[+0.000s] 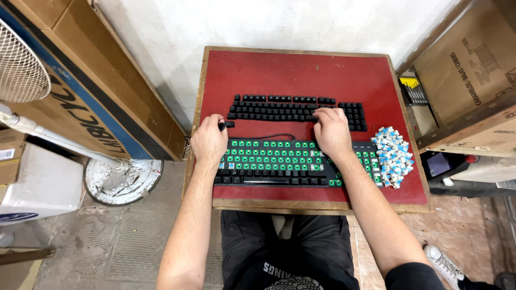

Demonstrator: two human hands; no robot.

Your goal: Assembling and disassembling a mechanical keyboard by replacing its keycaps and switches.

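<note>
Black keycaps (279,110) lie laid out in keyboard order on a red table top (301,70). In front of them sits a black keyboard body (274,164) with green switch sockets exposed and only its bottom rows still capped. My left hand (209,140) pinches a small black keycap (221,127) at the left end of the loose keycap rows. My right hand (330,131) rests with its fingers spread on the keycaps near the right end. A pile of blue and white key switches (393,156) lies to the right of the keyboard.
Large cardboard boxes (91,80) lean against the wall on the left, others (473,70) on the right. A white fan with a round base (122,180) stands on the floor at left. A set of screwdriver bits (414,90) lies beside the table's right edge.
</note>
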